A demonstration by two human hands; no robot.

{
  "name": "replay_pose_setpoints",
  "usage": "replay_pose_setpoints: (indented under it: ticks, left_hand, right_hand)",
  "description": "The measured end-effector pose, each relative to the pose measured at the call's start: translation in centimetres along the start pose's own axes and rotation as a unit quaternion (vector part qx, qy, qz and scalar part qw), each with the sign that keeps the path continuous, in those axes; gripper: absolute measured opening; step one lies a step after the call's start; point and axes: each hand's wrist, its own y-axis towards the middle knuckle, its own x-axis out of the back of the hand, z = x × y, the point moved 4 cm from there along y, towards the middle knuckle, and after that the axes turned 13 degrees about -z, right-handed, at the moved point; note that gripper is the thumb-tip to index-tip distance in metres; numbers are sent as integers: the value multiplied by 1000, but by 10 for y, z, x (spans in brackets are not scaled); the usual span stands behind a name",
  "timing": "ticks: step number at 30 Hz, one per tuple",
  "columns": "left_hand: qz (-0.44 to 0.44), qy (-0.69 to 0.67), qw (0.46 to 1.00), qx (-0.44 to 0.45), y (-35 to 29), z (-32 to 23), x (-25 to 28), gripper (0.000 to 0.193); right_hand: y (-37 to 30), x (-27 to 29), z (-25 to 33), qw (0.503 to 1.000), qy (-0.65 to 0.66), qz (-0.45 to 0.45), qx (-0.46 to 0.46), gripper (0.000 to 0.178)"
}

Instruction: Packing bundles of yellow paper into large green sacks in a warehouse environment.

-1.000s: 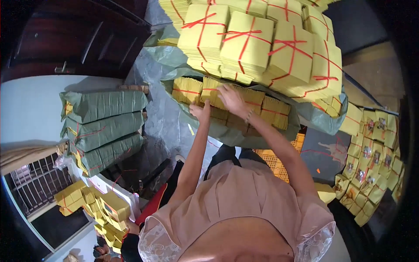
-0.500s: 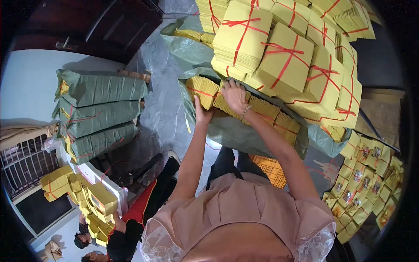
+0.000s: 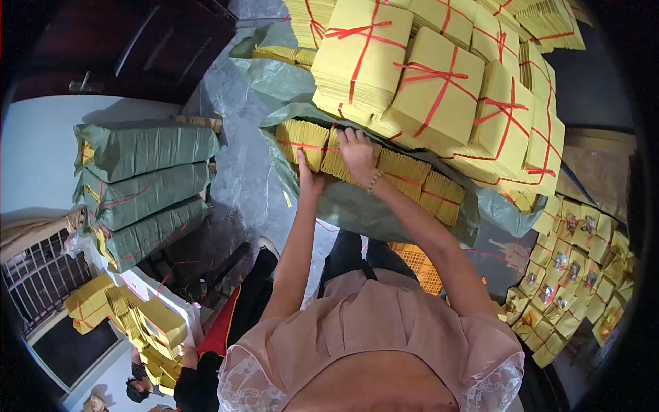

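A green woven plastic sack (image 3: 357,209) lies in front of me, its side gaping. Tightly packed bundles of yellow paper, crossed by red ties, stand in a row inside. At the leftmost paper bundle (image 3: 296,132), my left hand (image 3: 311,180) grips the near edge; its thumb is up against the paper and its other fingers are hidden. My right hand (image 3: 357,156), with a beaded bracelet on the wrist, curls its fingers over the top of the adjoining paper bundle (image 3: 333,156). Farther right in the sack sits another paper bundle (image 3: 441,198).
Tied yellow paper stacks (image 3: 439,89) pile up just beyond the sack. Filled green sacks (image 3: 147,185) are stacked at left. An orange crate (image 3: 415,264) stands by my legs. At lower left, a person (image 3: 195,381) handles yellow paper. More packets (image 3: 570,268) lie at right.
The view has shifted, so the scene sits farther left and slightly lower. My left thumb is slightly farther right along the leftmost bundle. My right hand stays on the adjoining bundle.
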Motion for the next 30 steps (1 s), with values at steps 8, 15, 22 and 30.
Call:
replay_pose_setpoints:
  ticks: [8, 15, 22, 30]
  left_hand:
    - [5, 60, 998, -4, -20, 19, -25, 72]
    - [-153, 536, 811, -178, -73, 31, 5, 113]
    - [206, 905, 326, -179, -143, 54, -44, 124]
    - [483, 726, 369, -321, -202, 101, -69, 62]
  right_hand:
    - [-16, 29, -13, 985, 157, -53, -38, 43]
    - [-121, 143, -68, 974, 114, 150, -129, 45]
    - [-212, 208, -129, 944, 18, 280, -173, 37]
    - [-231, 254, -107, 939, 116, 322, -42, 19]
